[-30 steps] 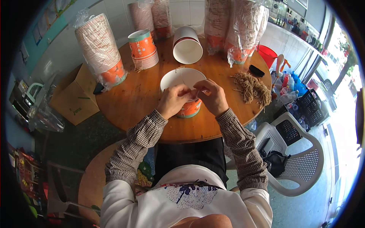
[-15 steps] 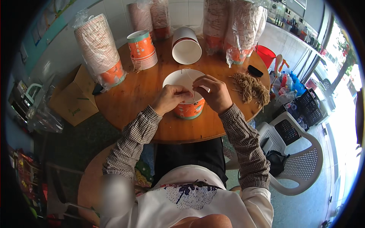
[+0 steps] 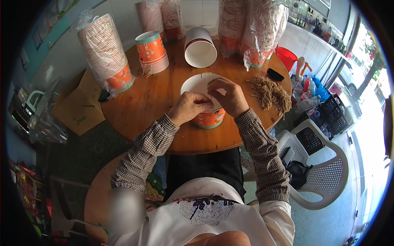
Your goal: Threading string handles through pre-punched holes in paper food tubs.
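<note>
In front of me on the round wooden table stands an orange paper bucket (image 3: 209, 120) with a white inside and a green band at its base. A thin tan string (image 3: 204, 74) shows at its far rim and runs toward my right hand. My right hand (image 3: 228, 95) is over the right side of the opening, thumb and fingers pinched on the string. At the near rim my left hand (image 3: 189, 107) is closed in a pinch, its fingertips close to the right hand's. What lies between the left fingertips is hidden.
A bundle of tan strings (image 3: 271, 95) lies at the table's right, beside a black object (image 3: 275, 74). Behind are a short bucket stack (image 3: 152, 53), a white stack on its side (image 3: 200, 49) and tall plastic-wrapped stacks (image 3: 104, 51). A white chair (image 3: 320, 172) stands at right.
Both hands have shifted slightly to the right along with the bucket. Their fingertips have come closer together at the near rim.
</note>
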Motion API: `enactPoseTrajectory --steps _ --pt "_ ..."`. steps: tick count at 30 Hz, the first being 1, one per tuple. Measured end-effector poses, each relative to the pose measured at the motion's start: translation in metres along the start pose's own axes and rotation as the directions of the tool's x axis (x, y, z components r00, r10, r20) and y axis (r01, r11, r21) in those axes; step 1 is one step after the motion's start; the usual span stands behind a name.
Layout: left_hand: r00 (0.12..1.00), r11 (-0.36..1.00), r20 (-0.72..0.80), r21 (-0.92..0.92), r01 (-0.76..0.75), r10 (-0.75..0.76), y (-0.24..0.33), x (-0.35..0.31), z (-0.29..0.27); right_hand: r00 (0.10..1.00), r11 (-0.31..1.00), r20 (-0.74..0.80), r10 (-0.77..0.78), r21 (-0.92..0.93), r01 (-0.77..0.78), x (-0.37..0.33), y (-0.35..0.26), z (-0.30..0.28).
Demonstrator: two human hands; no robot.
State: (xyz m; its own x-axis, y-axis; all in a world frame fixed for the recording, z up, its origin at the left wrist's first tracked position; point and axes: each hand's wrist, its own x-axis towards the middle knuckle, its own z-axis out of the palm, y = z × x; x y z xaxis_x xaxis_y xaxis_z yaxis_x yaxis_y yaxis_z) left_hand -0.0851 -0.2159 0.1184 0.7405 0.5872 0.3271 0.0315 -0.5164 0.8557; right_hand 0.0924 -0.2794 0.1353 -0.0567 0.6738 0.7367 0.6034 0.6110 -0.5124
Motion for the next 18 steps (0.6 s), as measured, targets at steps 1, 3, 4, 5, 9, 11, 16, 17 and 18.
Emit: enactPoseTrajectory --steps 1,3,4,5,9,11,16,17,18 --pt "0.999 0.996 -0.007 -0.081 0.034 -0.034 0.002 0.000 0.003 0.990 0.993 -0.086 0.113 0.044 -0.109 -0.004 0.000 -0.002" --pt "0.997 0.985 -0.020 -0.160 0.068 -0.072 0.003 -0.001 0.002 0.960 0.993 -0.255 0.118 0.040 -0.111 -0.010 0.008 -0.005" --pt "0.998 0.990 -0.032 -0.130 0.055 -0.060 0.002 -0.002 0.001 0.961 0.993 -0.252 0.116 0.041 -0.110 -0.018 0.010 -0.007" --pt "0.998 0.994 -0.047 -0.100 0.044 -0.049 0.001 -0.003 -0.002 0.968 0.997 -0.239 0.071 -0.002 -0.074 -0.030 0.006 -0.007" --pt "0.994 0.982 -0.041 -0.169 0.089 -0.097 0.005 -0.006 -0.003 0.992 0.990 -0.122 -0.021 -0.142 0.004 -0.066 -0.009 0.003" --pt "0.992 0.984 -0.041 -0.138 0.110 -0.117 0.012 -0.006 -0.003 0.992 0.990 -0.125 -0.006 -0.138 -0.012 -0.071 -0.008 0.011" --pt "0.991 0.983 -0.038 -0.137 0.122 -0.128 0.010 -0.003 -0.002 0.970 0.964 -0.220 -0.106 -0.262 0.046 -0.075 0.008 0.020" --pt "0.990 0.981 -0.033 -0.141 0.132 -0.138 0.009 -0.003 -0.002 0.970 0.965 -0.220 -0.106 -0.260 0.046 -0.074 0.008 0.021" --pt "0.990 0.981 -0.033 -0.139 0.133 -0.139 0.008 -0.003 -0.003 0.964 0.957 -0.230 -0.136 -0.284 0.068 -0.073 0.007 0.022"
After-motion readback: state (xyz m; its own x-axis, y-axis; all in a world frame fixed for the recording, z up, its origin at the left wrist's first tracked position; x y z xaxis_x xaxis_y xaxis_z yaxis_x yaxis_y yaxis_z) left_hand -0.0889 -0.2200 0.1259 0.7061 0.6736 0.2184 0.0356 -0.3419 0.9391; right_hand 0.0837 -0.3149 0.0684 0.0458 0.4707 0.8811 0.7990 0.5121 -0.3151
